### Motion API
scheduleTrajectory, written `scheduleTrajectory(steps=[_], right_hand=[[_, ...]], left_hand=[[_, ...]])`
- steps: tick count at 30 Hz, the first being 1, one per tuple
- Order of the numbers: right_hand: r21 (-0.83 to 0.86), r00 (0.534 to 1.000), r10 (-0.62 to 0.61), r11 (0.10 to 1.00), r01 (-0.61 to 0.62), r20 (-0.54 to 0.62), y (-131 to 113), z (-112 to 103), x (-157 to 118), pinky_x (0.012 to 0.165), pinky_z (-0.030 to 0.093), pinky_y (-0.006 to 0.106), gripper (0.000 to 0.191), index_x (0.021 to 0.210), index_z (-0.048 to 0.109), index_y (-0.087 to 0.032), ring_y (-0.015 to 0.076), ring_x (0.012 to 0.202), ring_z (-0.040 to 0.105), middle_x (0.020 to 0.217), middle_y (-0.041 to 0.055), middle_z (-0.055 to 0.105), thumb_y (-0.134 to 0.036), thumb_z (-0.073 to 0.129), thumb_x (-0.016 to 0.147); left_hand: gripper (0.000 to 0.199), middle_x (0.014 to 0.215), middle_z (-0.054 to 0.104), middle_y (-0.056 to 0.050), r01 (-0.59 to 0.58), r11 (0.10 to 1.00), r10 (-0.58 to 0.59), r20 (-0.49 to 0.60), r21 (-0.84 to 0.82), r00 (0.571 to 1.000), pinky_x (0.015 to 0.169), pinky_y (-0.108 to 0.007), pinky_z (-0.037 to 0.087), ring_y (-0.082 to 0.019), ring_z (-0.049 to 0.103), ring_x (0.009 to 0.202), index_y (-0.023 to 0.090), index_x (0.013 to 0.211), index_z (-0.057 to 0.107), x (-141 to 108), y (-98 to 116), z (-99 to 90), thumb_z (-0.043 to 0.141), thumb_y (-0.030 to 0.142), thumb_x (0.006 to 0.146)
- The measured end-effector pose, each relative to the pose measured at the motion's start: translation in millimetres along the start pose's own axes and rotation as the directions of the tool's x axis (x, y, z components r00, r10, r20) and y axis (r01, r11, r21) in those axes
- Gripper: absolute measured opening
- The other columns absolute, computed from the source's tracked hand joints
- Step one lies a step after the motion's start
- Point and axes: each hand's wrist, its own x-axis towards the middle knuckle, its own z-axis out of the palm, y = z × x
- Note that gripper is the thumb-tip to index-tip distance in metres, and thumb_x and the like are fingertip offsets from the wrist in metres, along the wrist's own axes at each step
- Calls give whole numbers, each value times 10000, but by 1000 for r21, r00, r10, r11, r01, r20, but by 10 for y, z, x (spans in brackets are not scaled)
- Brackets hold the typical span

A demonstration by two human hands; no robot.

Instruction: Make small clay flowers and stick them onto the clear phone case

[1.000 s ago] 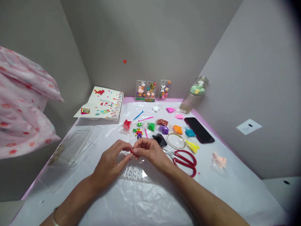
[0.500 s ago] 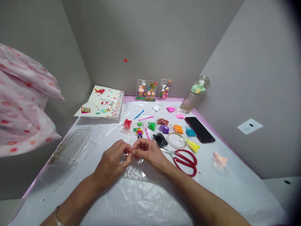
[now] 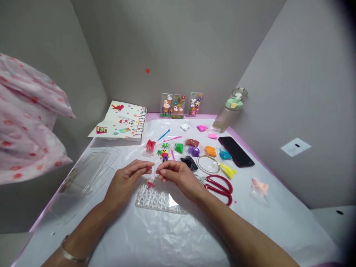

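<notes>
My left hand (image 3: pixel 132 176) is closed in a pinch on a tiny bit of red clay (image 3: pixel 148 168). A short gap away, my right hand (image 3: pixel 175 176) pinches another red clay bit (image 3: pixel 157 172) between thumb and finger. Below them lies a clear phone case (image 3: pixel 160 204) with a crinkled pattern, and a red star-like clay piece (image 3: pixel 150 184) rests on it. Just beyond my fingers sits a small colourful clay figure (image 3: pixel 165 155) with green clay leaves (image 3: pixel 165 145). Red-handled scissors (image 3: pixel 219 185) lie beside my right forearm, their blades partly hidden by it.
Wrapped clay packets, such as red (image 3: pixel 150 146), purple (image 3: pixel 194 151) and orange (image 3: pixel 210 151), lie beyond my hands. A phone (image 3: pixel 236 151), a bottle (image 3: pixel 228 115), decorated cases (image 3: pixel 167 105) and a notebook (image 3: pixel 122 120) stand farther off. More clear cases (image 3: pixel 91 174) are at left.
My hands have moved apart from where they met, each with a red bit in its fingertips. The red star-like piece and more of the clear case now show beneath them.
</notes>
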Motion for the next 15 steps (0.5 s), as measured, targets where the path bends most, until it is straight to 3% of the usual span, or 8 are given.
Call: scheduleTrajectory(steps=[4, 9, 15], right_hand=[[11, 1000, 5, 1000, -5, -10, 2, -6, 5, 714, 464, 249, 233, 864, 739, -170, 94, 659, 595, 759, -6, 695, -340, 825, 729], [-30, 1000, -17, 999, 17, 10, -3, 1, -6, 677, 448, 233, 233, 860, 732, -147, 93, 651, 594, 739, 2, 692, -336, 810, 747], [-43, 1000, -14, 999, 14, 10, -12, 17, -10, 642, 437, 232, 239, 851, 726, -147, 90, 624, 581, 730, 1, 682, -343, 813, 745]], left_hand=[[211, 1111, 722, -33, 45, 998, -44, 12, -47, 999, 885, -334, 563, -212, 710, 985, 274, 1068, 739, -3, 9, 12, 639, 352, 899], [123, 749, 724, -4, 137, 987, -140, -29, -79, 990, 738, -293, 539, -182, 682, 746, 220, 845, 734, 6, 28, 10, 712, 340, 824], [334, 526, 554, 44, 138, 990, -139, -68, -16, 988, 583, -239, 421, -118, 511, 533, 194, 608, 575, 11, 89, -17, 658, 410, 849]])
